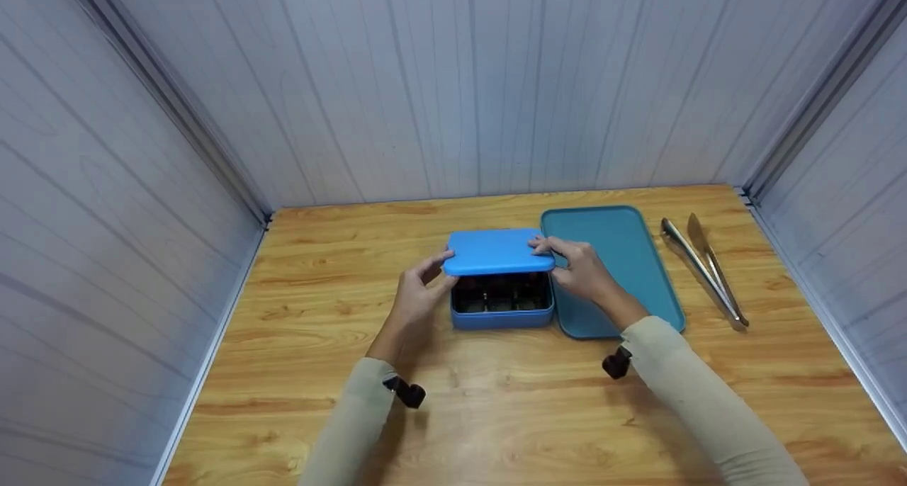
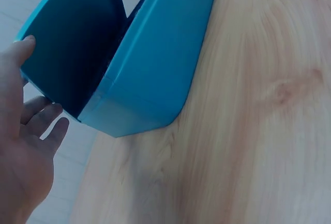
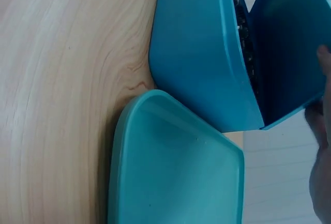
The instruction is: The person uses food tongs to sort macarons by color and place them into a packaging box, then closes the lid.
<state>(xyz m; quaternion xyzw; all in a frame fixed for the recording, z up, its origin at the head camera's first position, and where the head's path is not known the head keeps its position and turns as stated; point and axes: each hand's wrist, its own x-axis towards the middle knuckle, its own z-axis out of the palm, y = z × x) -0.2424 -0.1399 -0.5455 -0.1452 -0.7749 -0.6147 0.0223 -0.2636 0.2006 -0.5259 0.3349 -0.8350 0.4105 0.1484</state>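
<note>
A blue lid (image 1: pixel 496 251) is tilted up at the front over a blue box (image 1: pixel 503 321), its back edge down at the box's rear rim. Dark compartments (image 1: pixel 500 300) show through the gap; what lies in them is too dark to tell. My left hand (image 1: pixel 418 291) pinches the lid's left edge, thumb on the underside in the left wrist view. On the opposite side my right hand (image 1: pixel 581 270) grips the lid's right edge, fingers on top and thumb below. Much of this hand lies outside the right wrist view.
A teal tray (image 1: pixel 616 259) lies against the box's right side, under my right forearm. Farther right are metal tongs (image 1: pixel 701 270) and a metal utensil with a flat blade (image 1: pixel 698 231), lying crossed. Pale panel walls (image 1: pixel 460 82) enclose the wooden table (image 1: pixel 340 287) at the back and sides.
</note>
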